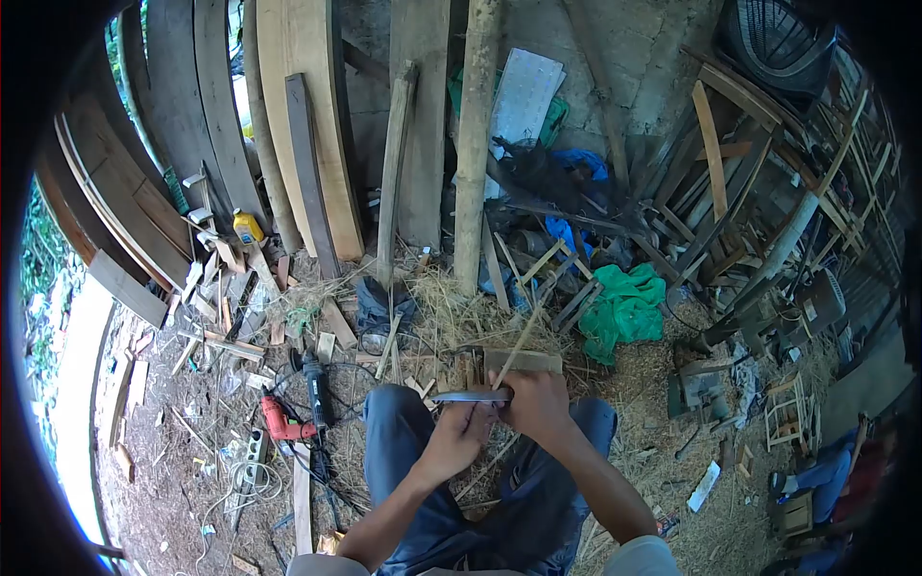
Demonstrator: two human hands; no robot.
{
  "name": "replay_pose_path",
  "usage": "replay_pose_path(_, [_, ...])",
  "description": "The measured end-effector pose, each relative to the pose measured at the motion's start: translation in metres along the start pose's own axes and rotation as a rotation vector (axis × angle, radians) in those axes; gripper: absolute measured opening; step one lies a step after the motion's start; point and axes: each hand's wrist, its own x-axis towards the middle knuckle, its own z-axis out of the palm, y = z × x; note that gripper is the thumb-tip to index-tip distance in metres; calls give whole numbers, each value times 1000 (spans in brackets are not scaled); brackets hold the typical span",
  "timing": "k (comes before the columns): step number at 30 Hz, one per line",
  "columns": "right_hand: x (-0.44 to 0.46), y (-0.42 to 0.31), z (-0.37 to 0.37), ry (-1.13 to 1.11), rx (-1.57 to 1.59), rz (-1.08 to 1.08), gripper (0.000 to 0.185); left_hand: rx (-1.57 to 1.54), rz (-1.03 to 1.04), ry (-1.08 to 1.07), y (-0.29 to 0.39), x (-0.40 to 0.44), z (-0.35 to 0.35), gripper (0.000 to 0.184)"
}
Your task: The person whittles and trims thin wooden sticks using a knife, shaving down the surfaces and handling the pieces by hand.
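- We see the right hand [538, 403] closed, apparently on the right end of a curved grey metal blade [467, 396].
- The left hand [457, 429] bends its fingers beneath the blade; whether it grips, we cannot tell.
- A thin pale wooden stick [521, 343] slants up beside the right hand.
- We judge close two-handed blade work in hand, calling next for steady support.
- Farther left, we note a red power drill [284, 420].

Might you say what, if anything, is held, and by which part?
The right hand appears to hold a blade near its right end; the left hand's hold is unclear.
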Motion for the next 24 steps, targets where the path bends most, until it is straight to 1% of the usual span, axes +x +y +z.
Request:
replay_pose_path(1, [0,-2,2,0,0,1,8,0,0,-1,3,-4,1,22])
replay_pose_path(3, [0,0,10,32,-179,138,10,349,150,121,8,-9,5,23])
replay_pose_path(4, [0,3,14,34,-182,135,10,347,154,124,9,-10,8,23])
replay_pose_path(6, [1,7,22,168,-248,165,13,336,115,189,11,-11,13,23])
replay_pose_path(10, [6,25,24,186,-173,188,16,300,113,164,19,-8,15,17])
replay_pose_path(12, [12,47,25,173,-295,366,18,274,130,201,16,-9,15,17])
replay_pose_path(13, [20,75,15,196,-347,532,18,274,137,199,11,-17,15,17])
replay_pose_path(14, [25,101,3,220,-392,696,18,304,126,154,4,-30,15,18])
replay_pose_path(15, [24,105,-5,226,-380,691,18,340,113,112,-1,-38,11,18])
replay_pose_path(16, [25,104,-15,225,-345,670,18,350,118,120,-3,-35,7,18])
replay_pose_path(18, [22,89,-26,217,-320,643,18,-89,-42,131,-11,-30,8,24])
replay_pose_path(19, [17,69,-23,193,-210,584,17,-201,-70,107,-3,-24,9,23])
replay_pose_path(20, [9,50,-20,167,-99,527,16,-205,-68,108,-2,-20,9,23])
replay_pose_path(22, [-5,18,-15,95,105,300,15,-360,-162,34,1,-15,6,23])
replay_pose_path(24, [-15,-3,-2,91,174,74,10,-403,-172,38,2,-14,10,24])
